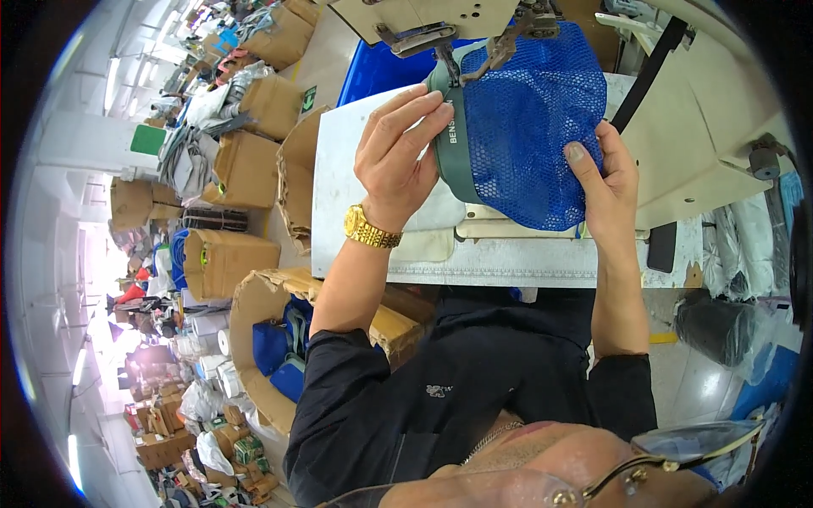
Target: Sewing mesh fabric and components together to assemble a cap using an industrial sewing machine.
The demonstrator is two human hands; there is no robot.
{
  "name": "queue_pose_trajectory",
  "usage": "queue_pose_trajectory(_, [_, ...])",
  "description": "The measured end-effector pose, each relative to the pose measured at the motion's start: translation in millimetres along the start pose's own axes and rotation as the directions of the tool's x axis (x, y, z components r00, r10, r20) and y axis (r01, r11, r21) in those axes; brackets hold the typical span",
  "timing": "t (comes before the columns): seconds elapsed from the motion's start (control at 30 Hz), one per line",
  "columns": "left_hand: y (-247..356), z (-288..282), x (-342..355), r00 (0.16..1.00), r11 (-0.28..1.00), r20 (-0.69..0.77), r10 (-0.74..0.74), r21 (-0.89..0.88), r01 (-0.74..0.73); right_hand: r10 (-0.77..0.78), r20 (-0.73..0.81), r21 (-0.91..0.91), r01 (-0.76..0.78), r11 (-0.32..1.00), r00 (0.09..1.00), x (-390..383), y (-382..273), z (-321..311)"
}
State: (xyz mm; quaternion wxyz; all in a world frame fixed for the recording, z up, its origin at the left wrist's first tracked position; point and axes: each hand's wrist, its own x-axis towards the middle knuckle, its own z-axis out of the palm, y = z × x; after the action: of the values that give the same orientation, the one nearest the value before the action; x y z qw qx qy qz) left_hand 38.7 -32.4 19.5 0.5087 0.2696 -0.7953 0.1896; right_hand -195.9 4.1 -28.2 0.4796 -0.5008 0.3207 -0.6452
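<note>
A rounded blue mesh piece (529, 144) with a green fabric band (456, 161) along its left side lies under the head of a sewing machine (415, 21). The band's far end is at the presser foot (453, 74), where the needle itself is too small to make out. My left hand (398, 148), with a gold watch (370, 229) at the wrist, has its fingertips closed on the band's left edge, just short of the foot. My right hand (608, 173) grips the mesh at its right edge, thumb on top and fingers behind, holding it spread out.
Beneath the work is a white sewing table (356, 186) with a ruler strip along its near edge. A blue bin (364, 72) stands behind it. At the left, an open cardboard box (254, 339) holds blue pieces. Wrapped bundles (737, 254) hang at the right.
</note>
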Motion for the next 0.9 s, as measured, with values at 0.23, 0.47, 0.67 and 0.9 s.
queue_pose_trajectory(0.23, [-1,5,1,1.0,1.0,-0.023,0.002,0.001,-0.002,0.017,-0.026,-0.054,-0.019,0.998,0.999,4,-3,0])
queue_pose_trajectory(0.47, [-2,3,3,1.0,1.0,-0.014,0.015,0.015,-0.015,0.014,-0.053,-0.031,-0.015,0.999,0.999,9,-3,5])
queue_pose_trajectory(0.67, [-7,6,5,0.999,1.0,-0.029,0.023,0.003,-0.023,0.005,-0.036,-0.025,-0.006,1.0,0.999,10,-4,5])
queue_pose_trajectory(0.9, [-4,5,7,1.0,0.998,-0.01,0.02,0.054,-0.02,-0.026,-0.077,-0.04,0.023,0.999,0.997,18,-3,7])
